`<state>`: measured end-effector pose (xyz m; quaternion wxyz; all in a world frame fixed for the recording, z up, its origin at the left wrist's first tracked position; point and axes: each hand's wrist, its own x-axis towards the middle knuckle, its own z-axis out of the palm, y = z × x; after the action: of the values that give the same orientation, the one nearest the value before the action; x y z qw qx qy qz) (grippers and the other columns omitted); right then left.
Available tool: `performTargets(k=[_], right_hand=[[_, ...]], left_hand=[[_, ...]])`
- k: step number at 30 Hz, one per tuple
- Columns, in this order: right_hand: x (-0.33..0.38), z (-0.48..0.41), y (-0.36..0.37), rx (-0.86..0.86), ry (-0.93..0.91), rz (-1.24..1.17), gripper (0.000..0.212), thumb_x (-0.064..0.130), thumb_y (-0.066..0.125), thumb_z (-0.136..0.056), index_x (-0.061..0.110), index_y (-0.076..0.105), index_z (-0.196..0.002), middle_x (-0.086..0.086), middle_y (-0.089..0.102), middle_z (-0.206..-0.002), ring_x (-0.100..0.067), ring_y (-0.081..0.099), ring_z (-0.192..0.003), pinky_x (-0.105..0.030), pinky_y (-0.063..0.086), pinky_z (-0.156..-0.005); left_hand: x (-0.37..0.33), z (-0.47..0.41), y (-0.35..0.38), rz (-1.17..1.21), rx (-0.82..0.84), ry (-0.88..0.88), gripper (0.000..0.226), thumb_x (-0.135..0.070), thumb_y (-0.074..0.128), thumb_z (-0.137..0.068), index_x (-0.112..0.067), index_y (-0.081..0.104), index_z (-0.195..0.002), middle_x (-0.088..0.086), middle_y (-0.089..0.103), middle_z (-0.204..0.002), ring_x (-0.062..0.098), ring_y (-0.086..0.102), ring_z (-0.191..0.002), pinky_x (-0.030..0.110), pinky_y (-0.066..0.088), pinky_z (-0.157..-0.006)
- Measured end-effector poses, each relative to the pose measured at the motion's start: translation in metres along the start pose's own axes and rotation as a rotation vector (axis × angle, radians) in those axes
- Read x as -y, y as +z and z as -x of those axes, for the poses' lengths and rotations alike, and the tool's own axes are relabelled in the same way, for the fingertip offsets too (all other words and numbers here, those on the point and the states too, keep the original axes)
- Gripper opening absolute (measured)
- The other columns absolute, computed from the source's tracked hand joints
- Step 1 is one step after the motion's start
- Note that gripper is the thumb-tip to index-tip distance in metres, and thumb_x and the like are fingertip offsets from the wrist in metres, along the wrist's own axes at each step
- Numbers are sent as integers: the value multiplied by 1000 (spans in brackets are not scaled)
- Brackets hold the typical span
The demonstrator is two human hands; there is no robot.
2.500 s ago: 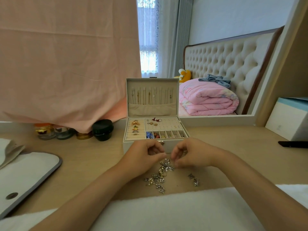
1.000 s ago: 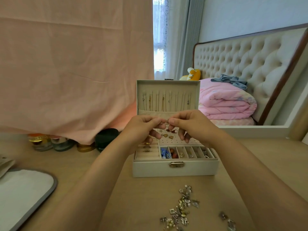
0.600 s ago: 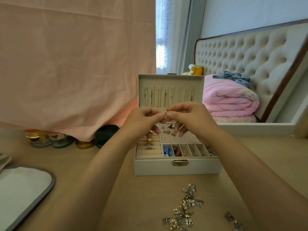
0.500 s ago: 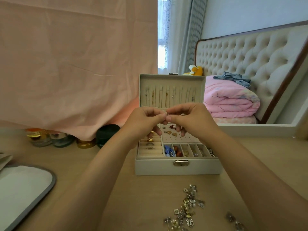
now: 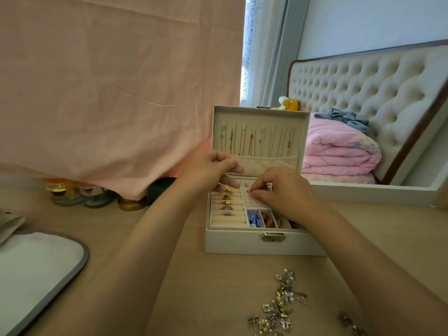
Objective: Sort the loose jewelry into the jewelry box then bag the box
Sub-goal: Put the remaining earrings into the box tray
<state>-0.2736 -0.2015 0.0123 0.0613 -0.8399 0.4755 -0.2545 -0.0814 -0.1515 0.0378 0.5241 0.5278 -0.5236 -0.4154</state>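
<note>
One stud (image 5: pixel 248 190) is pinched by the right hand (image 5: pixel 283 192) at the earring panel (image 5: pixel 254 202) of the open jewelry box (image 5: pixel 242 243); whether the curled left hand (image 5: pixel 208 170) holds anything cannot be told. If a hole is missed, the stud may be lost among the compartments (image 5: pixel 266 219)

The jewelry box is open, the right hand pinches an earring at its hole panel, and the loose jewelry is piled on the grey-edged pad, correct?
Not quite. In the head view the loose jewelry lies on the bare table in front of the jewelry box, not on the grey-edged pad. The box is open, and the right hand pinches an earring at its hole panel.
</note>
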Motion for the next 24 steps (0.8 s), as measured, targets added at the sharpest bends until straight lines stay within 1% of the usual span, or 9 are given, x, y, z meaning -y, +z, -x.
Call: performTargets(k=[3,6,10,13,15,17,18,21,24], right_hand=[[3,-1,0,3,-34,-8,3,39,76,-85,39,74,-87,20,64,-93,-3,58,-92,-30,51,-79],[5,1,-2,30,-65,1,3,38,74,-87,38,74,-89,20,64,-92,-1,58,-90,-28,50,-79],[8,2,-5,56,-127,84,5,37,72,-89,37,75,-93,20,64,-96,-2,57,-92,-30,52,-79],[9,1,-6,127,-125,105,12,40,66,-92,36,76,-99,19,65,-100,-3,58,-94,-31,52,-80],[7,0,-4,155,-70,21,12,38,67,-92,36,76,-99,18,67,-99,-2,59,-94,-31,52,-84],[5,0,-4,120,-16,-105,10,34,73,-88,36,75,-98,17,69,-96,0,60,-92,-30,53,-85],[6,0,-4,79,6,-180,13,31,75,-87,36,73,-99,16,69,-94,1,61,-88,-28,53,-82],[13,0,-15,-47,33,-491,21,19,76,-87,28,69,-105,8,71,-93,2,63,-64,-19,51,-60],[20,2,-26,-90,14,-621,25,19,83,-81,24,72,-102,5,75,-88,-4,62,-55,-19,51,-54]], left_hand=[[1,-2,1,130,32,-75,16,-24,64,-97,-13,69,-108,-2,76,-95,12,70,-72,20,54,-55],[2,-3,1,266,74,-136,12,-21,65,-96,-12,69,-104,-2,68,-84,9,62,-65,18,49,-48],[6,-3,1,213,107,-169,13,-20,65,-97,-12,70,-106,-1,72,-86,9,63,-65,18,48,-47],[6,-3,1,185,103,-161,13,-20,65,-97,-14,71,-107,-2,74,-89,9,64,-66,19,49,-48],[5,-3,2,164,110,-152,12,-21,64,-97,-16,71,-106,-3,76,-91,8,65,-67,19,49,-49],[5,-2,3,146,116,-148,12,-22,64,-97,-17,72,-105,-4,76,-93,8,65,-68,19,48,-49],[6,-2,3,141,117,-147,12,-22,65,-97,-18,72,-105,-4,76,-93,8,66,-68,19,48,-49],[6,0,6,122,119,-135,14,-25,66,-96,-20,74,-107,-4,76,-94,8,67,-70,21,49,-53],[5,2,10,84,109,-94,15,-29,67,-95,-23,75,-107,-5,77,-94,7,68,-71,22,51,-57]])
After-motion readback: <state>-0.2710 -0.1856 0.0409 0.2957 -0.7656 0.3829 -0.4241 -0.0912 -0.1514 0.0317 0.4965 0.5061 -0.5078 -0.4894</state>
